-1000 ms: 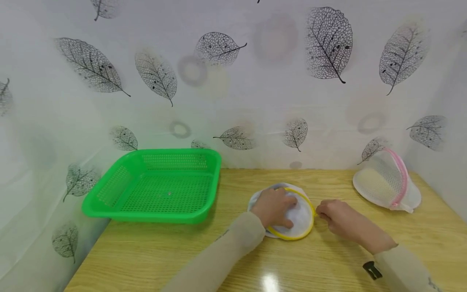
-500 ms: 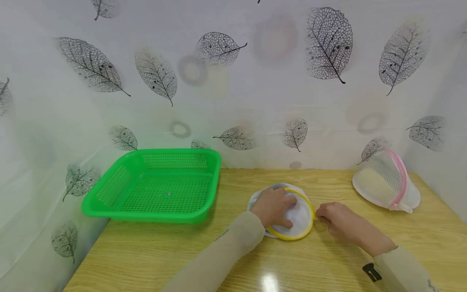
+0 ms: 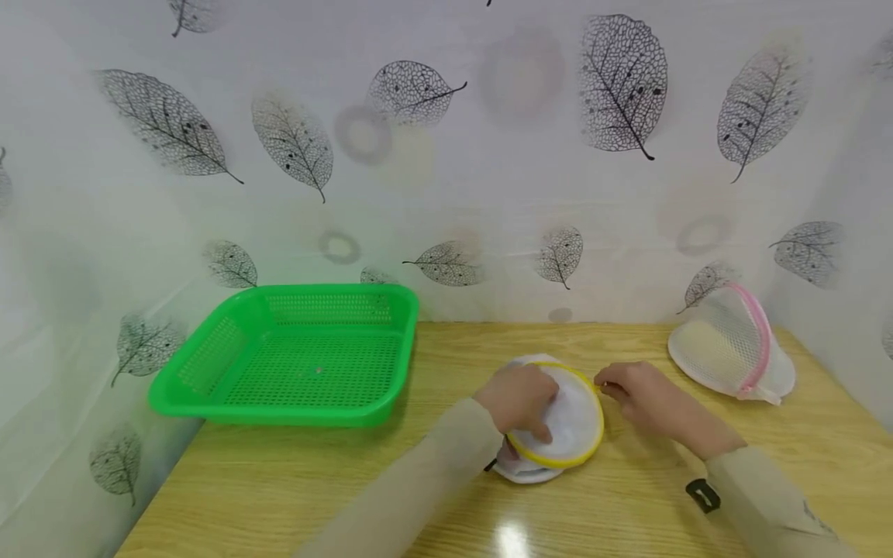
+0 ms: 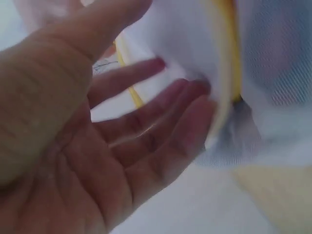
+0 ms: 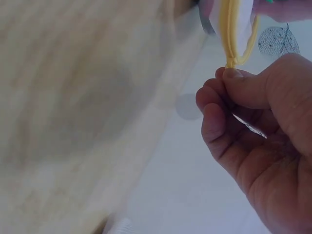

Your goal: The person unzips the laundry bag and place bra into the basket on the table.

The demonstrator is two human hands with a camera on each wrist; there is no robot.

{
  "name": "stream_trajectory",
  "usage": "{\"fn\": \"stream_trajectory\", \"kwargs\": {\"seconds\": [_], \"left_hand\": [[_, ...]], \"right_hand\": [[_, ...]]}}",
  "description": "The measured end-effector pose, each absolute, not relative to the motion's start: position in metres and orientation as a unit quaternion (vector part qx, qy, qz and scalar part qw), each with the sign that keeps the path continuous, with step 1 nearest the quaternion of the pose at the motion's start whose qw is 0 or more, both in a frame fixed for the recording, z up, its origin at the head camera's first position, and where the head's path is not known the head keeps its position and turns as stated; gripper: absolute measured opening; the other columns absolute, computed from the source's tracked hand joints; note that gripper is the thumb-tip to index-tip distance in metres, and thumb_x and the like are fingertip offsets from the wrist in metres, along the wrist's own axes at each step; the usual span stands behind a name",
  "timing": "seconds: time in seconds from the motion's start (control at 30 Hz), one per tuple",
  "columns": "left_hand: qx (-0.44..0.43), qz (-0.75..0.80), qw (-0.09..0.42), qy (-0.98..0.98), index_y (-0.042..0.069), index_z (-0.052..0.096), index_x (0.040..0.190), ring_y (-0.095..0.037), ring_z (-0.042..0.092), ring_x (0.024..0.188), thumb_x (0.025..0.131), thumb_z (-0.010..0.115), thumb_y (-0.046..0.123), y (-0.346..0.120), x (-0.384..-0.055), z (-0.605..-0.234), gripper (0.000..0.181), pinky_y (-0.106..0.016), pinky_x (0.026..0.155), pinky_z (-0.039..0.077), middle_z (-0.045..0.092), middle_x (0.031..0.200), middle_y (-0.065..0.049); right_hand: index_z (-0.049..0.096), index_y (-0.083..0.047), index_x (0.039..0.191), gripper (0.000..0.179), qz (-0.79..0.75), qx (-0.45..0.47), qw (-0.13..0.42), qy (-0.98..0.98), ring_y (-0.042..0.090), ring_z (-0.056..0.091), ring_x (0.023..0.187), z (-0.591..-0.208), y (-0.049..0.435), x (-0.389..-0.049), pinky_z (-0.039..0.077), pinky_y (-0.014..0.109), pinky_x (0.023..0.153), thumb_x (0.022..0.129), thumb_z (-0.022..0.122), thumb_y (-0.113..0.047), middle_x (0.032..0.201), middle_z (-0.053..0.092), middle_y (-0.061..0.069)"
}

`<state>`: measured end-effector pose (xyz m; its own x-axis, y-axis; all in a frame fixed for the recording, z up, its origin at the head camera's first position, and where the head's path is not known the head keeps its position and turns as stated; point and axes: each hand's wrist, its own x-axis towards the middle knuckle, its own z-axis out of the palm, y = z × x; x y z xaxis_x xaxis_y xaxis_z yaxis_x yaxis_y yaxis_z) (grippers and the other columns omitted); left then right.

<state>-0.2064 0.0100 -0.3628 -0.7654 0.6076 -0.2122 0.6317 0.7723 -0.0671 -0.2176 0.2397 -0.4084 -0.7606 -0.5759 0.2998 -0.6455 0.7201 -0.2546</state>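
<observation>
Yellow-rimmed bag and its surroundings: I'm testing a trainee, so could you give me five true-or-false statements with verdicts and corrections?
1. The left grip touches the yellow-rimmed bag. True.
2. The right grip pinches at the edge of the yellow rim. True.
3. The basket is left of the yellow-rimmed bag. True.
4. The basket is blue. False: it is green.
5. The bag on the far right has black trim. False: the far-right bag has pink trim.

Left hand (image 3: 515, 397) hides part of the yellow-rimmed mesh bag (image 3: 574, 418), just left of the right grip (image 3: 643, 395); in left-wrist view it's cut off, mesh blurred. The right grip covers the yellow tab (image 5: 230, 63)'s tip; worktop (image 5: 73, 97) beside it smeared. Specks (image 3: 318, 370) in green basket (image 3: 272, 414), well left: unidentifiable.
</observation>
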Motion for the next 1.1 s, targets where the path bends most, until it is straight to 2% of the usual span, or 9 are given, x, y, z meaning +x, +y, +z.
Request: {"fn": "stream_trajectory", "kwargs": {"seconds": [0.17, 0.27, 0.53, 0.7, 0.83, 1.1], "left_hand": [[0.385, -0.13, 0.044, 0.913, 0.035, 0.064, 0.133, -0.015, 0.053, 0.124, 0.076, 0.087, 0.05, 0.0, -0.206, -0.361, 0.063, -0.028, 0.098, 0.049, 0.055, 0.141, 0.006], [0.402, -0.133, 0.031, 0.905, 0.037, 0.056, 0.143, -0.017, 0.047, 0.139, 0.077, 0.086, 0.053, -0.004, -0.209, -0.366, 0.074, -0.033, 0.104, 0.05, 0.047, 0.154, 0.004], [0.391, -0.054, 0.101, 0.913, 0.038, 0.057, 0.144, -0.013, 0.055, 0.127, 0.076, 0.088, 0.05, -0.006, -0.222, -0.379, 0.075, -0.027, 0.102, 0.05, 0.056, 0.146, 0.008], [0.38, -0.034, 0.133, 0.915, 0.039, 0.056, 0.144, -0.012, 0.056, 0.129, 0.077, 0.087, 0.049, -0.005, -0.226, -0.381, 0.075, -0.026, 0.105, 0.049, 0.056, 0.146, 0.011], [0.375, -0.029, 0.138, 0.916, 0.039, 0.057, 0.144, -0.012, 0.056, 0.129, 0.076, 0.088, 0.049, -0.005, -0.228, -0.382, 0.075, -0.026, 0.105, 0.048, 0.057, 0.144, 0.012], [0.362, -0.025, 0.15, 0.92, 0.041, 0.056, 0.144, -0.011, 0.054, 0.132, 0.076, 0.088, 0.048, -0.002, -0.226, -0.382, 0.076, -0.027, 0.106, 0.048, 0.057, 0.146, 0.014]], "right_hand": [[0.075, -0.007, 0.09, 0.018, 0.171, 0.352, 0.127, -0.911, 0.017, 0.07, 0.074, -0.401, 0.234, -0.231, 0.056, 0.032, 0.064, 0.086, 0.07, 0.009, 0.085, 0.073, 0.0], [0.075, -0.007, 0.091, 0.016, 0.162, 0.361, 0.123, -0.91, 0.017, 0.069, 0.074, -0.399, 0.23, -0.237, 0.056, 0.033, 0.065, 0.088, 0.069, 0.008, 0.085, 0.072, 0.001], [0.071, -0.007, 0.085, 0.016, 0.154, 0.366, 0.073, -0.915, 0.011, 0.062, 0.074, -0.409, 0.223, -0.247, 0.054, 0.033, 0.068, 0.09, 0.067, 0.007, 0.081, 0.07, 0.0], [0.073, -0.008, 0.087, 0.016, 0.149, 0.361, 0.046, -0.919, 0.012, 0.065, 0.077, -0.414, 0.225, -0.25, 0.055, 0.034, 0.07, 0.091, 0.067, 0.006, 0.083, 0.07, -0.001], [0.073, -0.009, 0.086, 0.017, 0.149, 0.357, 0.038, -0.921, 0.012, 0.065, 0.079, -0.417, 0.225, -0.25, 0.056, 0.034, 0.071, 0.091, 0.067, 0.006, 0.085, 0.071, -0.002], [0.069, -0.015, 0.08, 0.023, 0.144, 0.359, 0.031, -0.922, 0.004, 0.055, 0.073, -0.42, 0.228, -0.249, 0.05, 0.028, 0.066, 0.09, 0.068, 0.006, 0.08, 0.066, -0.007]]}}
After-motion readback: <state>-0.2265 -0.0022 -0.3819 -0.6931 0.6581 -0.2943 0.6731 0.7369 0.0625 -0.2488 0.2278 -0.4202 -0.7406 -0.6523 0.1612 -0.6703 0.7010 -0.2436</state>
